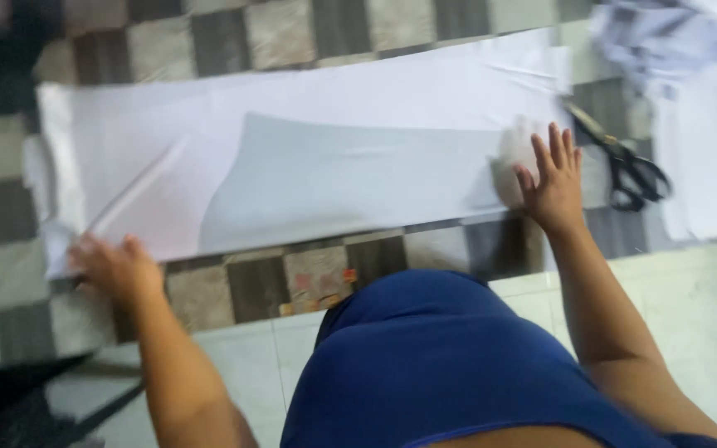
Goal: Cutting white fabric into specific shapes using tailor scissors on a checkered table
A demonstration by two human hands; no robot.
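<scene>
**Two flat hands on a long white cloth**

Seen from above, over a knee in blue cloth (441, 357) at the bottom middle. Spread across a checkered mat (275, 282) of grey and dark squares: a long white cloth (292, 99), lying from left to right, with its near edge towards the person. On top of the cloth, a paler, slightly grey piece (350, 178), with one curved edge at its left side and a straight edge along the near side; whether paper or a second layer of cloth, cannot tell.

Left hand (114, 265) at the near left corner of the white cloth, blurred, fingers resting down on the edge there. Whether pinching the edge or only pressing on it, cannot tell because of the blur.

Right hand (553, 187) at the right end of the grey piece, wide open, fingers spread and pointing away from the body, palm flat on the cloth. Nothing held inside the hand, only pressing down.

Just beside the right hand, further to the right: black scissors (624, 162), lying on the mat, blades pointing up-left towards the end of the cloth, handles down-right. Not touched by any hand.

More white cloth (699, 124) in a loose pile at the far right, top corner. Pale tiled floor (682, 290) below the mat, near the person.
</scene>
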